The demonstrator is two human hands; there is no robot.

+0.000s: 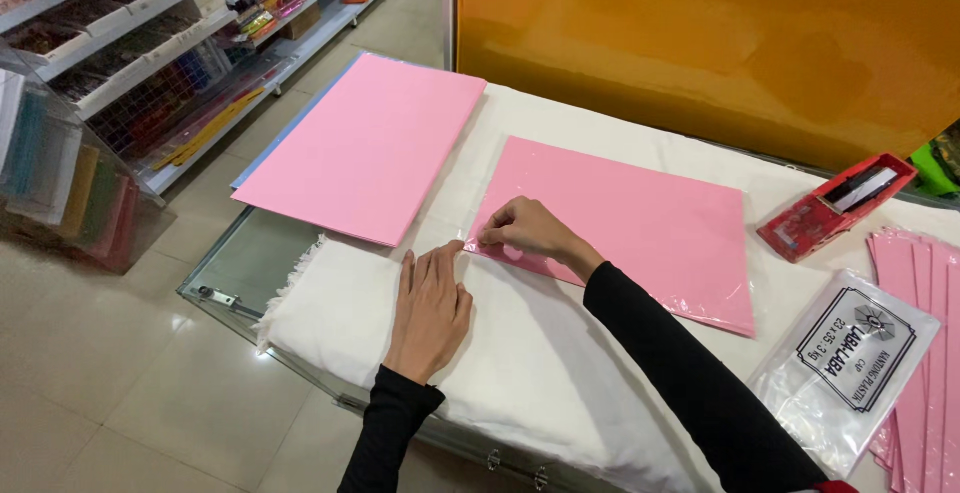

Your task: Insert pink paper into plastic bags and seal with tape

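Observation:
A pink sheet in a clear plastic sleeve (pixel 640 223) lies on the white cloth (pixel 520 373) in the middle of the view. My right hand (pixel 525 231) pinches the sleeve's near left corner with closed fingers. Flat on the cloth just beside that corner rests my left hand (pixel 432 308), fingers together, their tips touching the sleeve's clear edge. Both arms wear black sleeves.
A stack of pink sheets (pixel 365 143) lies at the left on the glass counter (pixel 240 263). A red tape dispenser (pixel 835 203), a pack of clear plastic bags (pixel 845 373) and more sleeved pink sheets (pixel 925 343) sit right. An orange panel (pixel 700 33) stands behind; shop shelves (pixel 130 43) at left.

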